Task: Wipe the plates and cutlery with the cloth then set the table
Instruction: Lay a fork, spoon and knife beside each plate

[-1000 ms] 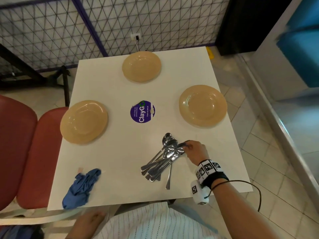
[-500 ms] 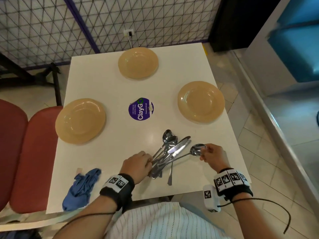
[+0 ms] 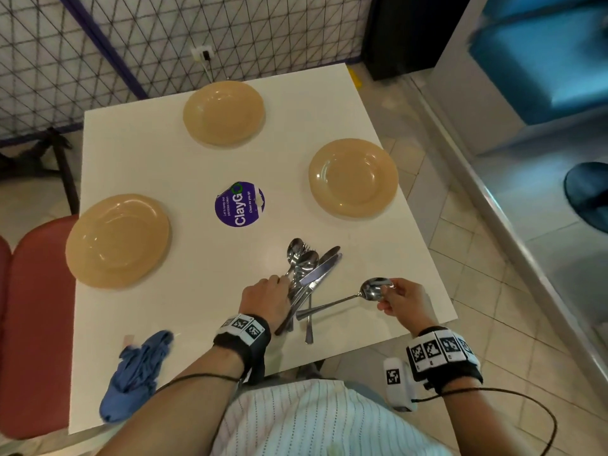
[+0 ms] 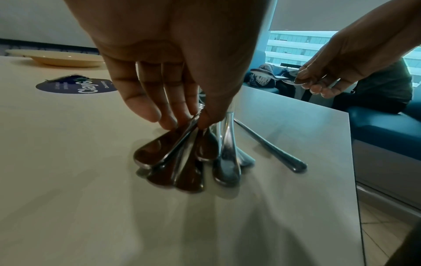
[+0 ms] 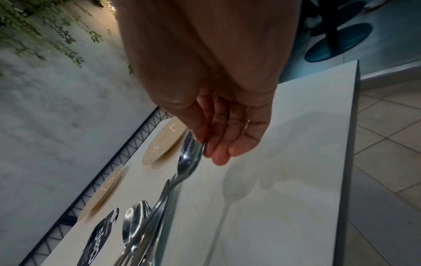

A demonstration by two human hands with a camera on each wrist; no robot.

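Three tan plates lie on the white table (image 3: 164, 166): a far plate (image 3: 223, 113), a right plate (image 3: 353, 177) and a left plate (image 3: 117, 240). A crumpled blue cloth (image 3: 136, 376) lies at the near left edge. A pile of steel cutlery (image 3: 309, 274) sits near the front. My left hand (image 3: 283, 284) rests on the pile, and thumb and fingers pinch the cutlery handles (image 4: 189, 162). My right hand (image 3: 391, 291) pinches the bowl of one spoon (image 3: 373, 287), lifted to the right. The spoon's handle tip (image 4: 273, 149) still touches the table.
A purple round sticker (image 3: 239, 204) marks the table's middle. Red seats (image 3: 39, 324) stand on the left and a mesh fence (image 3: 131, 44) behind. Tiled floor (image 3: 477, 258) drops off past the table's right edge. Another person (image 4: 382, 90) sits on a blue bench beyond.
My left hand came up from below the table and took hold of the cutlery handles. My right hand drew one spoon out of the pile to the right.
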